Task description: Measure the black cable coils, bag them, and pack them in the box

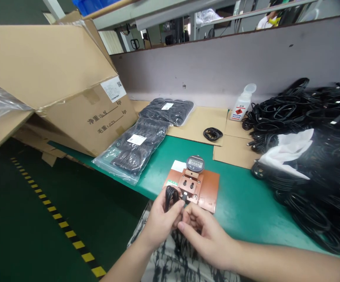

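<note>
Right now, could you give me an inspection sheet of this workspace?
Surface: green table, partly covered with cardboard.
Things in use: gauge on a copper-coloured fixture; cable, its plug at the fixture.
Clutter: two bags, a bottle.
Hands: left hand holds the cable; right hand close beside, grip unclear.
Cables: loose pile at right; one coil on the cardboard.
Surroundings: open carton at left; striped floor line.

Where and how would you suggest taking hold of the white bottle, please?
The white bottle is probably best gripped around its body, below the flared top, coming from the front left: it stands upright, and a pile of black cables crowds its right side.
</note>
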Demonstrator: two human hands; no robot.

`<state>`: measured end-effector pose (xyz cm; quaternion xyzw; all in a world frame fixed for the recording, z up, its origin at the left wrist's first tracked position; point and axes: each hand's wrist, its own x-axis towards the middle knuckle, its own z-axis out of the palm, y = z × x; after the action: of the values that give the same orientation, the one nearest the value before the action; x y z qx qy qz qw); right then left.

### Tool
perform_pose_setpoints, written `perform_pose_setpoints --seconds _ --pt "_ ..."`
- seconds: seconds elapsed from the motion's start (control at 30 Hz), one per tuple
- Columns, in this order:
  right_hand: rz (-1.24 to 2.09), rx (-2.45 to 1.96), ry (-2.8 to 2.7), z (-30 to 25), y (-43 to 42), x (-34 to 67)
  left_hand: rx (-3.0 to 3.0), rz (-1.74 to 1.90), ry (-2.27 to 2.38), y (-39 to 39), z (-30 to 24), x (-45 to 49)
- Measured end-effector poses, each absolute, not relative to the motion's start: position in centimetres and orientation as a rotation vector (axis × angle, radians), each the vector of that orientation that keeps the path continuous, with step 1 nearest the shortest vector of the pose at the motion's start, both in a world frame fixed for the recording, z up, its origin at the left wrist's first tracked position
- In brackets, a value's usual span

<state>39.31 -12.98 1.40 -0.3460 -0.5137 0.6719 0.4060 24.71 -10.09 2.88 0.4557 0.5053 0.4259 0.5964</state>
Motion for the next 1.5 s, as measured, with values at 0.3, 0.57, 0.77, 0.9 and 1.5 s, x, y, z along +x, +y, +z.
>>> perform_pose_setpoints --seconds 0.3,0.57,0.77,0.9,1.5 --pt "1.735 -0.820 -1.306 1.7 -12.9 39.2 0.922 0.970 1.115 -10.3 2.0 25.2" --pt "1.715 -0.855 -1.356 1.5 -13.0 39.3 0.877 1.048 1.215 -10.3 2.8 26.2" --pt "1.650 -0.859 -1.395 1.7 -12.9 39.4 0.882 1.014 1.208 -10.1 3.4 26.2" --pt "1.651 -0.851 -1.395 1.9 -12.8 39.4 0.891 1.001 1.206 -10.1 3.5 26.1" --pt "1.704 -0.824 -1.373 1.7 -12.9 39.2 0.903 0.978 1.218 -10.0 3.9 26.2"
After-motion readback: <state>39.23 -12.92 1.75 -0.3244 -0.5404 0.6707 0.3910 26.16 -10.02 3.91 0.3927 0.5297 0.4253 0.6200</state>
